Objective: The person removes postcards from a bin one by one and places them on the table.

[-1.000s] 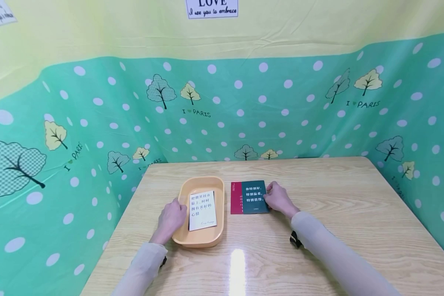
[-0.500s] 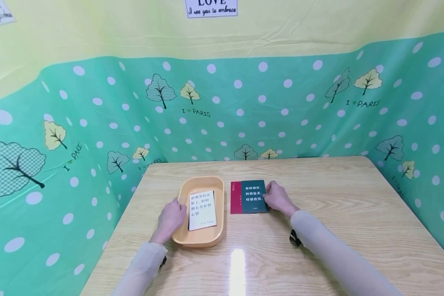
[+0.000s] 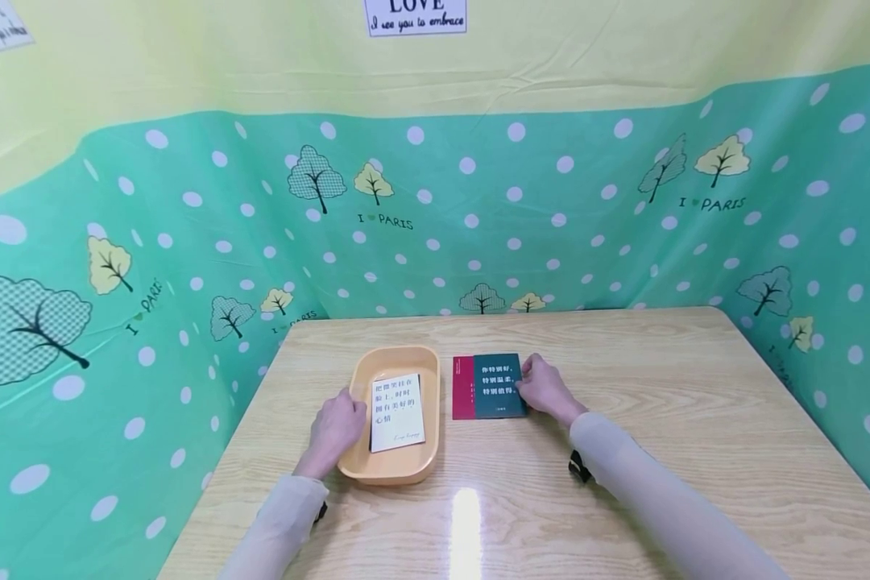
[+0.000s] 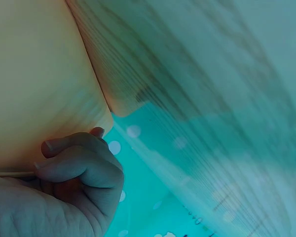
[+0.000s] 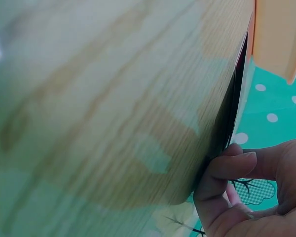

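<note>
My left hand (image 3: 337,425) grips the left rim of a peach-coloured plastic tray (image 3: 433,419), its fingers curled over the wall (image 4: 34,74) in the left wrist view. Inside the tray lies a white notebook (image 3: 397,435) printed with dark Chinese characters, a dark edge showing beneath it. To the right of the tray, a dark green notebook (image 3: 499,399) with white characters overlaps a red notebook (image 3: 462,388). My right hand (image 3: 545,388) pinches the green notebook's right edge between thumb and fingers. In the right wrist view, its thin edge (image 5: 233,106) stands close over the tabletop.
Everything stands on a light wood-grain table (image 3: 623,354). A green polka-dot cloth (image 3: 449,209) with printed trees hangs behind the table and at both sides. A bright light reflection falls on the tabletop near the front.
</note>
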Demonstrator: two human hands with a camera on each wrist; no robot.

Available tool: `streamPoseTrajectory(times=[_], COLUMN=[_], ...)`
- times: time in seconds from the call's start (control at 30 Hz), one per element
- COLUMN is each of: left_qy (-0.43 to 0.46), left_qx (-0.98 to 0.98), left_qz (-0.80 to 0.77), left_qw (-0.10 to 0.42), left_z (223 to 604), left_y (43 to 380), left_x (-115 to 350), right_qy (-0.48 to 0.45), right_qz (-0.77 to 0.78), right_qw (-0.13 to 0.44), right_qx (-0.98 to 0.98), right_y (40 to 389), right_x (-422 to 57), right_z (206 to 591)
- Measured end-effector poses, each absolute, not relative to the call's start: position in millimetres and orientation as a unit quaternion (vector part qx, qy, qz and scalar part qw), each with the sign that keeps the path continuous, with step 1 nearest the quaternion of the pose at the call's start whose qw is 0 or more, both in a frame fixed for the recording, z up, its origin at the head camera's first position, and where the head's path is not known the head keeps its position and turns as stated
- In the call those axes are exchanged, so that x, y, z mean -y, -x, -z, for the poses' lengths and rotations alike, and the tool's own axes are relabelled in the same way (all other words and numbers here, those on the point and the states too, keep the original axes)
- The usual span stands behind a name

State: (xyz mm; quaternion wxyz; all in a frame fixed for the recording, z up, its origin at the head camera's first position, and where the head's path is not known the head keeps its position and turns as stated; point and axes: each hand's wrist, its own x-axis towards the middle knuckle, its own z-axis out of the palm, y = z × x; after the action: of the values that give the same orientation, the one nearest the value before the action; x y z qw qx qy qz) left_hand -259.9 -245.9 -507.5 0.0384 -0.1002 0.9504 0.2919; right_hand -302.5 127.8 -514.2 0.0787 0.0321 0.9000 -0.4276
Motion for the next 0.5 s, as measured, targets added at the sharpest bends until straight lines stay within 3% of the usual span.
streamPoseTrajectory(times=[0.5], left_qy=[0.094], left_qx=[-0.953], left_qz=[-0.286], left_qw=[0.034], left_z=[508.2], left_y=[262.2], left_x=[246.5], right_qy=[-0.034], right_qz=[0.414], right_qw=[0.082], right_qx=[-0.906], right_y=[300.4], right_x=[-129.3], right_z=[512.1])
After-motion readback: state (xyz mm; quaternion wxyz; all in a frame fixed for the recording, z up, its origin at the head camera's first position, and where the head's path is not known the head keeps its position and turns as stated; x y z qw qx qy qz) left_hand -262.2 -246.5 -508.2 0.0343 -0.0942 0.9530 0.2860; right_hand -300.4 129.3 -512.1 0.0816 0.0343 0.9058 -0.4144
